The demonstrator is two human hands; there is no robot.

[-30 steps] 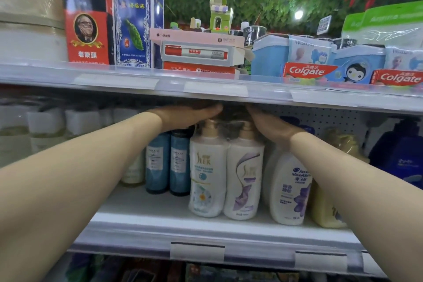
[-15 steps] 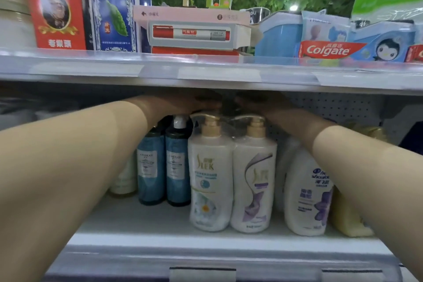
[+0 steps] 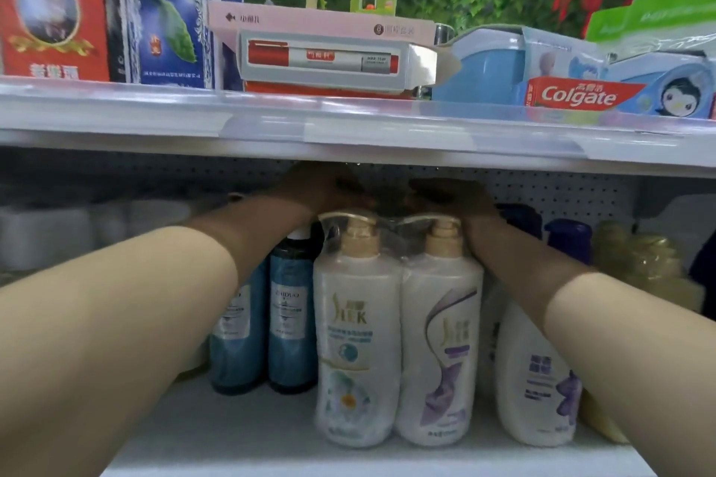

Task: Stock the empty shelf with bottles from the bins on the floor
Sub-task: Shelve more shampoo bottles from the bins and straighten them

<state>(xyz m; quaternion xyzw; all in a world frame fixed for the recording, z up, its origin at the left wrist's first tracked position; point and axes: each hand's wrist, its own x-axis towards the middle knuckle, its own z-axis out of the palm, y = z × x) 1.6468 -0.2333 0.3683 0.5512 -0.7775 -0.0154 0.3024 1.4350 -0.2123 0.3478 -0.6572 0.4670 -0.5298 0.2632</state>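
Upright on the lower shelf (image 3: pixel 271 434), just right of two blue bottles (image 3: pixel 267 325): shrink-wrapped twin pack of shampoo pump bottles (image 3: pixel 399 341), with left hand (image 3: pixel 321 186) and right hand (image 3: pixel 449 194) over its pumps in deep shadow, hold or openness of either impossible to tell.

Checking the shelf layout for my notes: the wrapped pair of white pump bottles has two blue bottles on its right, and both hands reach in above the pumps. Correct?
Not quite. In the head view the two blue bottles stand on the left of the wrapped pair of white pump bottles, not its right. The left hand and right hand do reach in above the pumps.
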